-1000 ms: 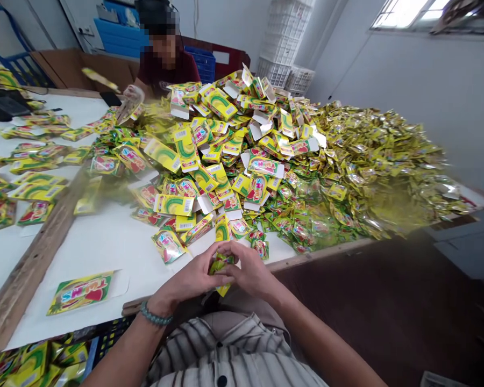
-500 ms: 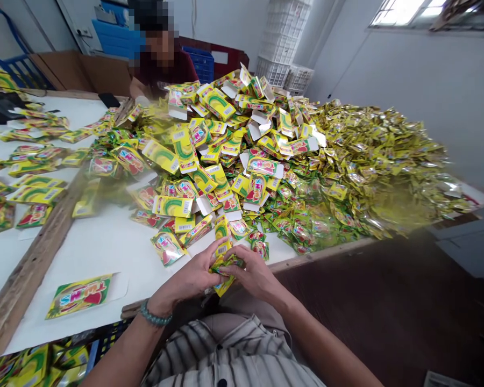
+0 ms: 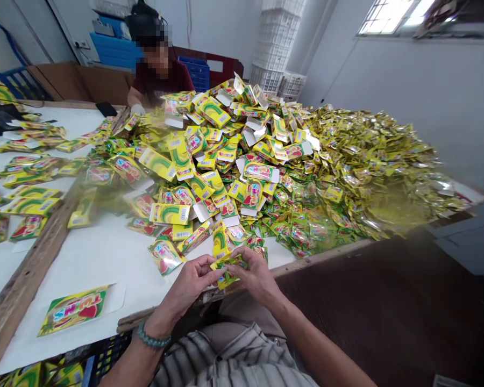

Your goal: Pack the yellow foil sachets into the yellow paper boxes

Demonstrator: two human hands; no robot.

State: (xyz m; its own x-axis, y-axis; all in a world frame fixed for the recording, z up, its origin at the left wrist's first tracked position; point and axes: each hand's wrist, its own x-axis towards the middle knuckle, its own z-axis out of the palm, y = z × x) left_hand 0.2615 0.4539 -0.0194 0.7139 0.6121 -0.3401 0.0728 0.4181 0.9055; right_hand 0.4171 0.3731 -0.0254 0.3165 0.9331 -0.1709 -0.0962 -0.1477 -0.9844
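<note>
At the table's front edge, my left hand (image 3: 192,286) and my right hand (image 3: 256,278) meet around small green-and-yellow sachets (image 3: 226,279). Thumbs and fingers of both hands pinch them; how many there are I cannot tell. Just beyond my fingertips is a yellow box (image 3: 221,241) with a barcode. Left of it, a shiny box (image 3: 165,257) lies on the white tabletop. Behind rises a heap of yellow boxes (image 3: 213,111), many with open white flaps. A flat "TWINS" box (image 3: 76,310) lies apart at the near left, its white flap out.
Loose sachets (image 3: 367,161) are heaped along the right. A wooden strip (image 3: 32,271) divides the tabletop, with stacked boxes (image 3: 32,199) beyond it. Across the table sits a person (image 3: 161,80). A blue crate (image 3: 89,371) holding packets stands below the near-left edge.
The view has shifted slightly. Both hands still hold the sachets, and my left fingers have drawn back from the yellow box to the sachets' left edge.
</note>
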